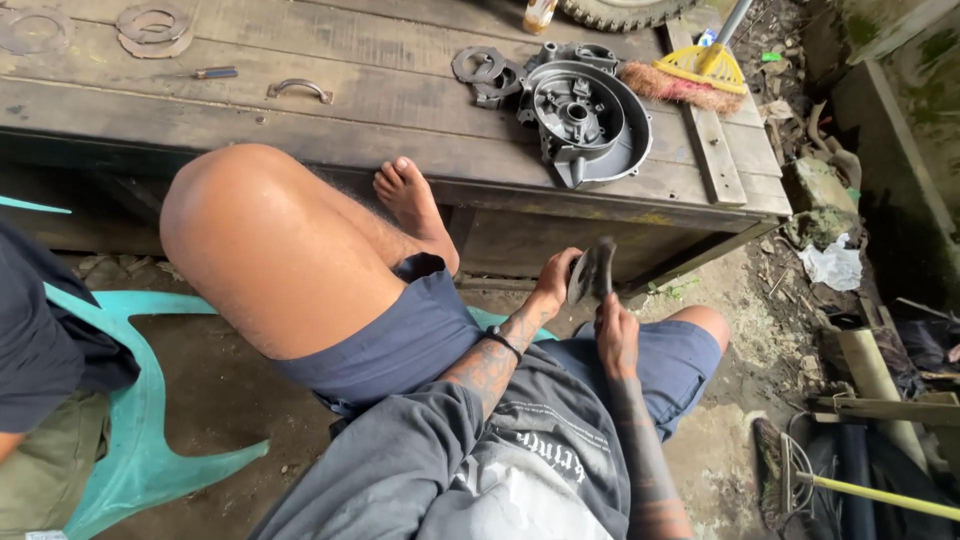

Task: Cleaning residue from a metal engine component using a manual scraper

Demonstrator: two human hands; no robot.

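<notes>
1. Both hands meet in front of the person's knees, below the front edge of the wooden tabletop (300,110), and between them is a small dark part (591,270).
2. The dark part is grey-black, flattish and roughly rounded, seen nearly edge-on and tilted; it looks dull and grimy. Its exact kind is hard to make out, since motion blur softens its outline.
3. The left hand (555,283) is closed on the part's left side, fingers curled around its rim; a black band sits on that wrist.
4. The right hand (616,335) is closed just below the part and touching it; whether it grips the part itself or something thin against it cannot be told.
5. On the tabletop, well apart from the hands, lies a grey engine cover (585,120) with its hollow side up, flat metal gaskets (483,68) beside it, and a yellow broom (700,72) at the right.
6. The broom's handle is cut off by the top edge, as is a tyre (620,10).
7. Another person's dark sleeve (40,350) is cut off at the left, next to a teal plastic chair (140,440).
</notes>
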